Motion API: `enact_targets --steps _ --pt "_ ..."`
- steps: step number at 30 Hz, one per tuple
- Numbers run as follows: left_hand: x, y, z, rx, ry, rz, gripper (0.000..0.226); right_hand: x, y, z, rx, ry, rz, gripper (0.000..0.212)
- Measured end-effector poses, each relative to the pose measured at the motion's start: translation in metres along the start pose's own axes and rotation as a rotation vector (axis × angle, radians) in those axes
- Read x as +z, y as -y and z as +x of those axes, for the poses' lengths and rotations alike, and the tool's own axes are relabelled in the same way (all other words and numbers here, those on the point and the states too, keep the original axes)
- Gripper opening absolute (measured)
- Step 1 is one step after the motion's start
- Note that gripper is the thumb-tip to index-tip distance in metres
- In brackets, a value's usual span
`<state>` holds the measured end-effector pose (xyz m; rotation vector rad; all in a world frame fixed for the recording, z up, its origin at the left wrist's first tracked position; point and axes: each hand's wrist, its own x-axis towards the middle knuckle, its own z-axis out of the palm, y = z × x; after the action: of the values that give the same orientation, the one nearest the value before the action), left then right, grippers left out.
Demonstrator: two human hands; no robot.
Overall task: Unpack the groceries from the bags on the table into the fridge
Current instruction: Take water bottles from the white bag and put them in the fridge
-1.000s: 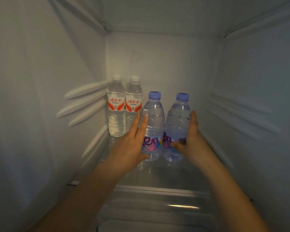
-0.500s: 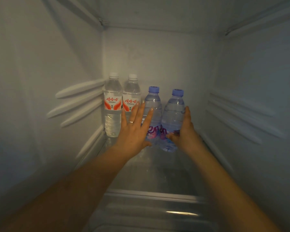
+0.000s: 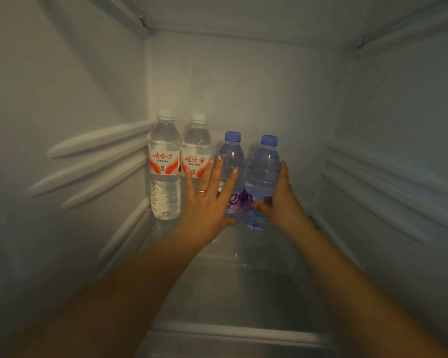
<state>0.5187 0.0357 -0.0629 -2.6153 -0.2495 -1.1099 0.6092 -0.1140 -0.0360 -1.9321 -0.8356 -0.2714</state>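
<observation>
Blue-capped bottles [image 3: 246, 174]: left hand [image 3: 207, 202] flat against, right hand [image 3: 282, 200] seemingly cupping.

Left hand [image 3: 208, 200] hides lower half of second white-capped bottle [image 3: 195, 146]; blue-capped bottles' [image 3: 233, 161] labels partly covered; forearms cut off by bottom edge.

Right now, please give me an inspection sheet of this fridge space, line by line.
Surface: glass shelf, bare toward the front.
Job's things: two white-capped bottles at back left; two purple-capped bottles beside them, all upright.
Clutter: nothing seen.
Grip: left hand flat with straight fingers against the left purple-capped bottle; right hand curled round the right one.
Cables: nothing seen.
Surroundings: white fridge walls, shelf rails on the left wall.
</observation>
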Motion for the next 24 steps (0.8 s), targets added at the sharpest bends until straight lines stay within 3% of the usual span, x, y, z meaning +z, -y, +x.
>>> enact_targets --steps 6,11,15,19,24 --pt "-0.005 -0.001 -0.002 -0.017 0.013 0.014 0.122 0.001 -0.006 -0.001 -0.002 -0.012 0.025 0.106" --pt "-0.025 0.001 -0.006 -0.004 0.041 -0.016 0.117 -0.01 -0.002 -0.006 -0.005 0.001 -0.094 0.091" --pt "-0.048 -0.001 -0.02 0.021 0.094 -0.058 0.104 -0.024 0.023 -0.037 -0.028 0.024 -0.333 0.101" --pt "-0.076 -0.01 -0.046 0.083 0.162 -0.144 0.086 -0.039 0.055 -0.085 -0.036 0.102 -0.661 0.088" --pt "-0.11 -0.017 -0.087 0.124 0.136 -0.225 0.083 -0.046 0.079 -0.136 0.052 0.139 -0.853 0.091"
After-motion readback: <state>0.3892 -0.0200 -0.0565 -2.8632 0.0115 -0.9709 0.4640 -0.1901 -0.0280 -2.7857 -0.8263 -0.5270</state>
